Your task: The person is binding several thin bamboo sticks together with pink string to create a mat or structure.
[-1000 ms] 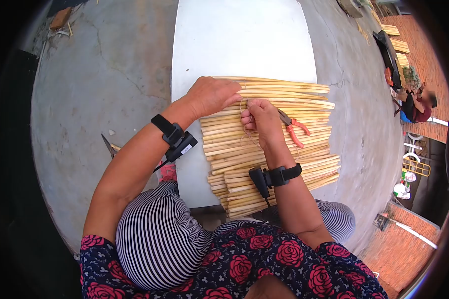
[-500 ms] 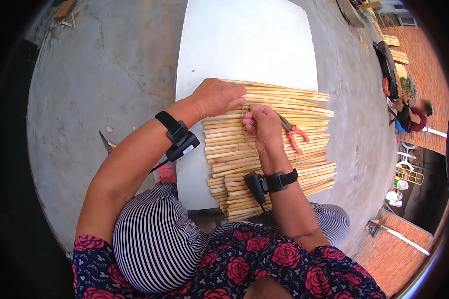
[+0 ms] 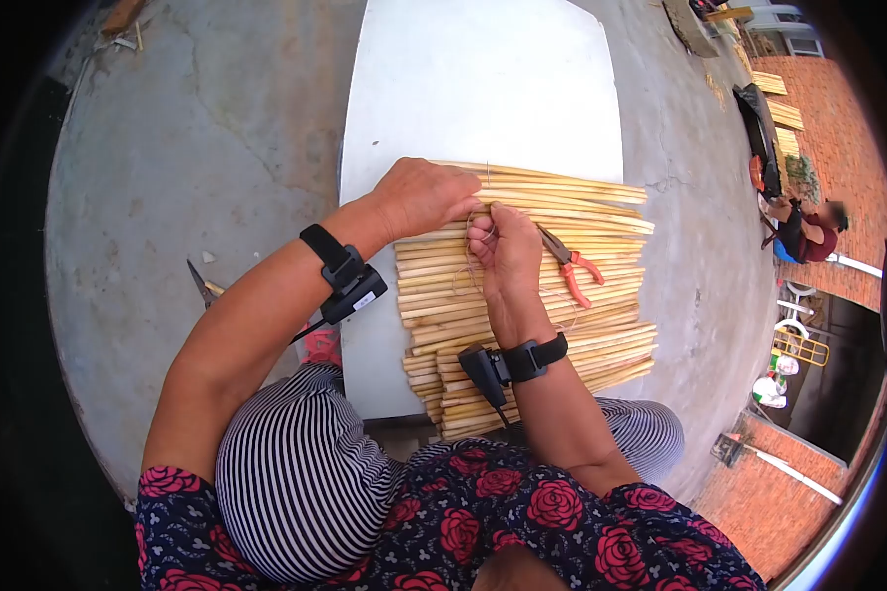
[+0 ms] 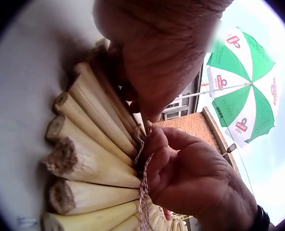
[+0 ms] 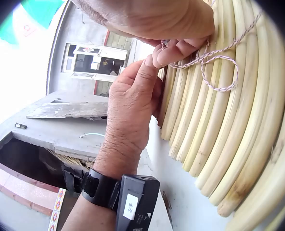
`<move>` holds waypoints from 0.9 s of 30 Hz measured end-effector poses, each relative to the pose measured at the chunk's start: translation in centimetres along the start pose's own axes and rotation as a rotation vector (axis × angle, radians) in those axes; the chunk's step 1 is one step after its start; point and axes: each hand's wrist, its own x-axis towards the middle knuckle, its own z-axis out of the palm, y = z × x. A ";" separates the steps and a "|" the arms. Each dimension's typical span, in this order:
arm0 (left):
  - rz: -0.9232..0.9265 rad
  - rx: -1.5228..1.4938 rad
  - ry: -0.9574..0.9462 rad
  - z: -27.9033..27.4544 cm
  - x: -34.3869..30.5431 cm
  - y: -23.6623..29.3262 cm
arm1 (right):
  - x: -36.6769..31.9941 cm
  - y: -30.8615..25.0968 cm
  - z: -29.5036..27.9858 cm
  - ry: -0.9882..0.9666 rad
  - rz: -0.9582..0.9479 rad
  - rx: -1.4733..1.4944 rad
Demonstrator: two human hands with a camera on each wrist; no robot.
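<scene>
Pale sticks (image 3: 532,295) lie side by side in a mat on a white board (image 3: 483,89). My left hand (image 3: 426,200) grips the sticks near the mat's far edge, thumb and fingertips close together. Just beside it, my right hand (image 3: 508,251) pinches thin twisted twine. In the right wrist view the left hand (image 5: 130,106) meets the right fingertips, and a loop of twine (image 5: 224,89) lies over the sticks. The left wrist view shows twine (image 4: 143,192) running across the sticks beside my right hand (image 4: 190,178). Orange-handled pliers (image 3: 574,271) rest on the mat.
A pointed metal tool (image 3: 202,286) is on the concrete floor at the left. A seated person (image 3: 816,231) is at the far right by a brick wall. In the left wrist view a green and white umbrella (image 4: 243,84) stands behind.
My right hand has shifted slightly left and towards my body, its wrist turned a little. The left hand keeps its place on the sticks. The whole head view has shifted slightly.
</scene>
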 end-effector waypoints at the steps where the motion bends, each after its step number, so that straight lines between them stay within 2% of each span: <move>1: -0.003 0.002 0.000 0.0 0.1 0.0 | 0.1 0.0 0.0 0.003 -0.014 -0.008; 11: 0.022 -0.028 0.032 0.1 0.2 0.1 | 0.6 0.9 0.7 0.052 -0.157 -0.024; 17: -0.005 0.014 -0.009 -0.1 -0.3 0.4 | 0.7 0.6 0.7 0.019 -0.228 -0.210; 18: -0.024 0.024 -0.024 -0.1 -0.3 0.5 | 0.7 0.2 0.4 -0.017 -0.227 -0.271; 21: -0.039 0.050 -0.027 0.0 -0.2 0.6 | 0.8 -2.3 -1.6 -0.165 -0.308 -0.693; 22: -0.043 0.054 -0.015 0.0 -0.1 0.6 | 0.8 -2.8 -2.9 -0.131 -0.519 -0.915; 25: -0.037 0.025 -0.022 0.1 0.0 0.3 | -1.5 -6.2 -6.4 -0.103 -0.582 -1.096; 27: -0.052 0.025 -0.030 0.1 -0.1 0.5 | -1.5 -7.5 -9.5 0.015 -0.542 -1.315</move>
